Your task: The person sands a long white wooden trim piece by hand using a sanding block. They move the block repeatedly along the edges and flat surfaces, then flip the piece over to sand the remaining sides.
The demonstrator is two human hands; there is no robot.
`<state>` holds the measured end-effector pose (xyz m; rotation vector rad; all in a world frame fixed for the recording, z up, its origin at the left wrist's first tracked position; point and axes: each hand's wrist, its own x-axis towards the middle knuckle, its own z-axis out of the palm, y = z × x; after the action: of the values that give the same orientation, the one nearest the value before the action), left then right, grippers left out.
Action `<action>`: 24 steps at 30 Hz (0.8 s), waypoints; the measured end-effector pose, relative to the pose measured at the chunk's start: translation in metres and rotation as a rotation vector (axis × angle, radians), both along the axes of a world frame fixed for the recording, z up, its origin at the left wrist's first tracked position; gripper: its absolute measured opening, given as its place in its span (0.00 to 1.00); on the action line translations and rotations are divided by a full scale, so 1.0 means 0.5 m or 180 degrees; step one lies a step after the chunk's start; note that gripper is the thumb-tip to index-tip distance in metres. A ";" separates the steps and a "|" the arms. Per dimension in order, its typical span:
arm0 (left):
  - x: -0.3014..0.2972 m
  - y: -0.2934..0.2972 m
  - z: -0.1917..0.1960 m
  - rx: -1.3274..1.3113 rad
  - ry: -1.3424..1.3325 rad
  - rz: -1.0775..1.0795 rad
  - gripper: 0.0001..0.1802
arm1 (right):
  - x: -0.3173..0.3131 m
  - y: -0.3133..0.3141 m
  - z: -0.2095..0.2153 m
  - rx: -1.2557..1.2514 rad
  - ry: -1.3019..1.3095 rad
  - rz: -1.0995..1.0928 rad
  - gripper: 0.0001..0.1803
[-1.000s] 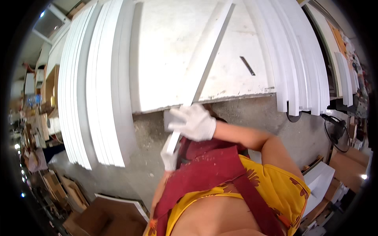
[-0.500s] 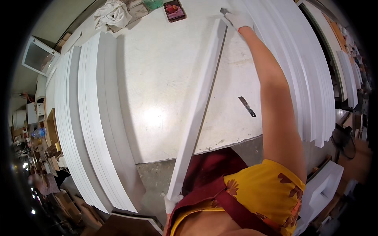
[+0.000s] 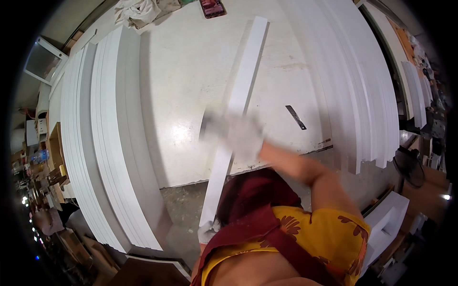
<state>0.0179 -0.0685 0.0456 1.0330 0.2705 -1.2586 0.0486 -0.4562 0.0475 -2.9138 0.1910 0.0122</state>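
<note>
Head view: blurred gloved hands (image 3: 238,136) seemingly on white strip (image 3: 237,102)

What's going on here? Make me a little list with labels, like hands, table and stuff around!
Right hand: white glove, blurred, on the long white strip
Left hand: white glove, at the strip's near end
Strip: lies lengthwise on the white table, near end past the table's edge
Small dark flat tool: on the table, right of the strip
White boards: stacked at both sides
Crumpled cloth: far end
</note>
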 end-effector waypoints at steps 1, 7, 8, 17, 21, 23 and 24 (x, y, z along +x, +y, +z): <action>-0.044 -0.002 -0.025 -0.0158 0.0325 0.0718 0.27 | -0.044 0.095 0.070 0.0541 0.0366 0.0551 0.26; -0.110 0.043 -0.119 0.0458 0.0878 0.2173 0.29 | -0.090 0.061 0.068 0.0430 0.0181 0.1243 0.23; -0.110 0.050 -0.125 0.0399 0.0880 0.2138 0.29 | -0.051 -0.022 0.052 0.0188 0.0033 0.0673 0.25; -0.107 0.056 -0.101 0.1604 0.1043 0.2384 0.29 | 0.252 -0.806 -0.089 -0.1059 -0.0229 -0.2286 0.25; -0.061 0.003 -0.044 0.1757 0.0075 0.1518 0.39 | 0.249 -0.766 -0.127 -0.0533 -0.0899 -0.1821 0.26; -0.030 -0.008 -0.024 0.1378 -0.0185 0.1019 0.47 | 0.217 -0.703 -0.094 -0.0764 -0.1146 -0.1957 0.27; -0.025 -0.028 -0.025 0.1228 -0.0509 0.1152 0.45 | 0.202 -0.689 -0.102 -0.1039 -0.1418 -0.2064 0.26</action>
<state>0.0055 -0.0827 0.0332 1.3369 0.5650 -0.8068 0.1495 -0.8008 -0.0033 -2.9073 1.1223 -0.8244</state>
